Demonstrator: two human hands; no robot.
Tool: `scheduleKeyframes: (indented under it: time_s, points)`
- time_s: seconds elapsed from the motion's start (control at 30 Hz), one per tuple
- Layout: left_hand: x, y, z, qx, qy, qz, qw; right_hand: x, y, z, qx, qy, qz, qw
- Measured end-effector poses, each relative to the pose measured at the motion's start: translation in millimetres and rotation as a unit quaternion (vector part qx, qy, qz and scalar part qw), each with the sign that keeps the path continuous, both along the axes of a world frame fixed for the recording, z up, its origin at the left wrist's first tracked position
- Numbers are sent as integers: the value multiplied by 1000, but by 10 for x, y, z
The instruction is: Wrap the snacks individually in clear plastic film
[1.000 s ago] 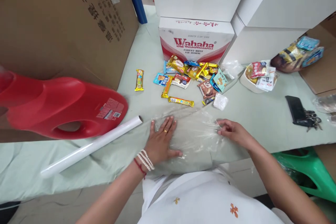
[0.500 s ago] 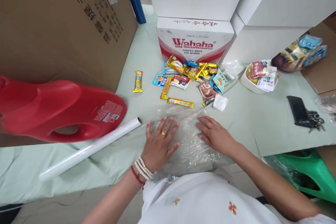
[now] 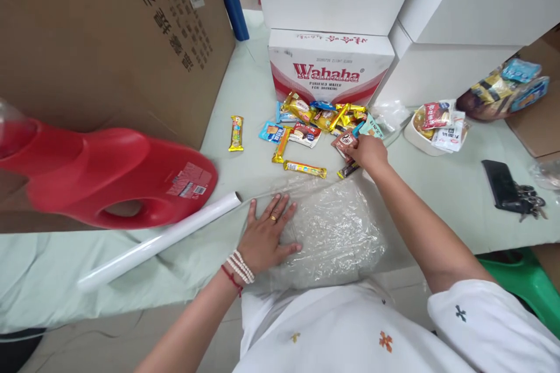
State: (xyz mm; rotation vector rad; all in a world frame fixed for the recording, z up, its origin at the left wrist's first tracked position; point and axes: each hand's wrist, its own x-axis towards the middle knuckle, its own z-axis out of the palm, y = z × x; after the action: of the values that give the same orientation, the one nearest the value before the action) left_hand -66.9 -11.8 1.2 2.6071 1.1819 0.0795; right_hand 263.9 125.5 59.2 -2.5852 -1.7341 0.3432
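My left hand [image 3: 268, 233] lies flat, fingers spread, on the left side of a clear plastic film [image 3: 336, 233] spread along the table's near edge. Beyond the film, my right hand [image 3: 370, 154] reaches into a heap of wrapped snacks, its thumb and fingertips closed at the edge of a brown snack packet [image 3: 344, 141]. A teal packet [image 3: 371, 127] lies just behind these fingers. Close by are a dark-wrapped bar [image 3: 348, 169], a red-and-white packet [image 3: 305, 134] and a yellow snack bar [image 3: 305, 169]. My right hand and wrist mostly hide a small white packet.
A red jug [image 3: 122, 180] and a white roll [image 3: 161, 242] are at the left, before a large cardboard box [image 3: 109, 41]. The Wahaba-style water carton [image 3: 328, 73] stands behind the snacks. At right are a white bowl [image 3: 422, 143] of packets, a black phone-like object [image 3: 503, 186] and keys [image 3: 531, 201].
My right hand has left the plastic film and moved forward to the brown snack packet. My left hand stays flat on the film. The view has shifted slightly.
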Motion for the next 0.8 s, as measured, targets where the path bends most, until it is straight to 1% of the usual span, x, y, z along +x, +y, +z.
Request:
scheduleKeyframes:
  time_s: [0.07, 0.17, 0.23, 0.27, 0.3, 0.37, 0.4, 0.47, 0.53, 0.6, 0.67, 0.77, 0.8]
  points:
    - [-10, -3, 0, 2, -3, 5, 1000, 99, -80, 54, 40, -11, 24, 999]
    - [-9, -6, 10, -4, -8, 9, 1000, 213, -320, 247, 155, -18, 68, 985]
    - [-2, -6, 19, -11, -11, 12, 1000, 186, -549, 359, 227, 25, 127, 965]
    - [2, -7, 22, -13, -12, 14, 1000, 128, -682, 382, 246, 62, 175, 951]
    - [5, -8, 23, -13, -13, 16, 1000, 43, -823, 372, 248, 103, 234, 934]
    - [12, -12, 21, -10, -16, 21, 1000, -180, -1102, 253, 227, 157, 346, 897]
    - [14, -13, 17, -7, -17, 22, 1000, -297, -1229, 157, 221, 156, 389, 881]
    - [15, -10, 10, -8, -18, 24, 1000, -488, -1433, -52, 211, 122, 456, 856]
    - [9, 1, 9, -19, -16, 24, 999, -577, -1559, -198, 170, 102, 509, 837]
    - [-8, 9, 26, -34, -12, 20, 999, -564, -1624, -226, 110, 115, 539, 827]
    - [-43, -14, 74, -27, -16, 23, 999, -486, -1671, -155, 80, 137, 532, 832]
    - [-139, -160, 199, 48, -51, 47, 996, -317, -1815, 4, 91, 179, 513, 835]
    - [-183, -239, 243, 72, -69, 38, 994, -252, -1894, 39, 95, 199, 509, 832]
